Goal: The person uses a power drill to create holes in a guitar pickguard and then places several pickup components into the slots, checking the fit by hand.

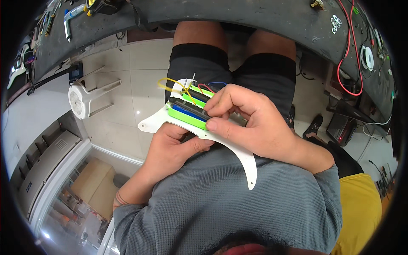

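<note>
Above my lap is a white guitar pickguard (245,166), a curved plate with small screw holes. Two bright green pickups (187,117) with blue and black parts are set on it. Yellow (166,79), red and blue wires rise from them. From below, my left hand (172,146) grips the pickguard's near edge, its thumb along the rim and its fingers partly hidden under the plate. My right hand (246,114) pinches the right end of the nearer pickup with thumb and fingertips; the other fingers curl behind.
A dark workbench (170,12) runs across the far side, holding a red cable (339,68), a white spool (367,58), washers (336,24) and a white-and-blue tool (68,26). A white plastic stool (80,100) lies at left. Another person in yellow (359,212) sits close on my right.
</note>
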### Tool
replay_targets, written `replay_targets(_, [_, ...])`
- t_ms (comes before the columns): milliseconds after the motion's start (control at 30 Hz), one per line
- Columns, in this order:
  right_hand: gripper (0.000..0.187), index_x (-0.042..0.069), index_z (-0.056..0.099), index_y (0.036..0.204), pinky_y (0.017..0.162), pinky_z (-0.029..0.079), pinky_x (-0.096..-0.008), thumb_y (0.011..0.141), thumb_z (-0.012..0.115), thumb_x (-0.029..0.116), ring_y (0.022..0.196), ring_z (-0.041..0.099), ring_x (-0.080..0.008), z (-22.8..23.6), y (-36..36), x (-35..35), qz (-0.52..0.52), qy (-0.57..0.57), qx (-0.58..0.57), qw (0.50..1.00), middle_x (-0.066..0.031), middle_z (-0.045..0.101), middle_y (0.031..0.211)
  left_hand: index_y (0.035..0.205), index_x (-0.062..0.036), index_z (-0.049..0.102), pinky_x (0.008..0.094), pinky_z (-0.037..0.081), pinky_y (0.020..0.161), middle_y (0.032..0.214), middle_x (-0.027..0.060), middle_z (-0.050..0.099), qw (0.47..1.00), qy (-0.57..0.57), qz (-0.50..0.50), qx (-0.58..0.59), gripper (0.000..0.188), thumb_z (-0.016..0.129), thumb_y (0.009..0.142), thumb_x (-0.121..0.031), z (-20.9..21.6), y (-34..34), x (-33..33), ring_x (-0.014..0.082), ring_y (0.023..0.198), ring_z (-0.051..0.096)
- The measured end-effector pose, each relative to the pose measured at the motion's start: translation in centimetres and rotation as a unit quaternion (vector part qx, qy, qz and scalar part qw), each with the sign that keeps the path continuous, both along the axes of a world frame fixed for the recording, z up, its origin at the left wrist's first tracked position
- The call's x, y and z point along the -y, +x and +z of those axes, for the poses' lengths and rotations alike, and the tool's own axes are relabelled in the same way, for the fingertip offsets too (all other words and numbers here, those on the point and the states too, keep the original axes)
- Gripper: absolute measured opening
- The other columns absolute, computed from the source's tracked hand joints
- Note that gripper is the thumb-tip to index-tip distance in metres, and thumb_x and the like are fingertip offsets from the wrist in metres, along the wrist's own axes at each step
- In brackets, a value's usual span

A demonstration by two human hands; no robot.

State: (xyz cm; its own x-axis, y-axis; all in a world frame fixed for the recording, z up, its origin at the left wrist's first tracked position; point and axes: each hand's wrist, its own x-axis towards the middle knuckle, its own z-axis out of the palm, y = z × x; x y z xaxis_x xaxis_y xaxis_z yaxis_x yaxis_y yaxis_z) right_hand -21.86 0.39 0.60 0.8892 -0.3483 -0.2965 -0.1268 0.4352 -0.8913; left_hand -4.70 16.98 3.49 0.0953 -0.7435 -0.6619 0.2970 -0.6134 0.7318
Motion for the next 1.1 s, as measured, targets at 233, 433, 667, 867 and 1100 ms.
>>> replay_targets(233, [0.018, -0.001, 0.069, 0.109, 0.076, 0.056, -0.0311, 0.092, 0.073, 0.005, 0.082, 0.068, -0.0164, 0.6, 1.1, 0.1, -0.024, -0.110, -0.001, 0.994, -0.0097, 0.071, 0.093, 0.116, -0.0014, 0.077, 0.0236, 0.054, 0.070, 0.090, 0.0018, 0.074, 0.999, 0.035, -0.025, -0.019, 0.020, 0.080, 0.098, -0.010, 0.1, 0.7, 0.1, 0.0070, 0.077, 0.065])
replay_targets(433, [0.020, -0.001, 0.070, 0.111, 0.078, 0.057, -0.0304, 0.093, 0.072, 0.006, 0.083, 0.070, -0.0168, 1.1, 1.4, 0.3, 0.007, -0.116, -0.045, 0.992, -0.0111, 0.073, 0.097, 0.118, -0.0009, 0.075, 0.0237, 0.053, 0.071, 0.094, 0.0030, 0.075, 0.994, 0.015, 0.021, -0.107, 0.023, 0.080, 0.098, -0.012, -0.2, 0.7, 0.0, 0.0074, 0.079, 0.065])
replay_targets(667, [0.018, -0.002, 0.071, 0.109, 0.079, 0.057, -0.0298, 0.094, 0.072, 0.007, 0.086, 0.071, -0.0159, 1.2, 1.3, 0.6, 0.011, -0.092, -0.041, 0.995, -0.0107, 0.074, 0.099, 0.120, -0.0012, 0.074, 0.0251, 0.055, 0.078, 0.097, 0.0053, 0.076, 0.986, 0.006, 0.049, -0.162, 0.021, 0.076, 0.101, -0.011, -0.6, 0.9, -0.1, 0.0102, 0.085, 0.067])
replay_targets(867, [0.021, -0.003, 0.072, 0.117, 0.082, 0.055, -0.0276, 0.100, 0.071, 0.009, 0.092, 0.068, -0.0106, 1.2, 1.3, 1.3, 0.050, -0.101, -0.032, 0.993, -0.0074, 0.075, 0.106, 0.119, -0.0009, 0.074, 0.0256, 0.055, 0.078, 0.100, 0.0080, 0.077, 0.987, 0.003, 0.055, -0.154, 0.019, 0.075, 0.102, -0.010, -1.2, 0.6, -0.2, 0.0116, 0.086, 0.068])
replay_targets(1100, [0.022, -0.003, 0.074, 0.119, 0.082, 0.054, -0.0292, 0.101, 0.070, 0.009, 0.092, 0.067, -0.0116, 1.3, 1.2, 1.8, 0.089, -0.110, -0.039, 0.989, -0.0079, 0.074, 0.104, 0.116, -0.0007, 0.074, 0.0255, 0.054, 0.074, 0.097, 0.0091, 0.077, 0.990, 0.018, 0.057, -0.128, 0.017, 0.075, 0.100, -0.008, -1.0, 0.5, 0.2, 0.0114, 0.081, 0.067])
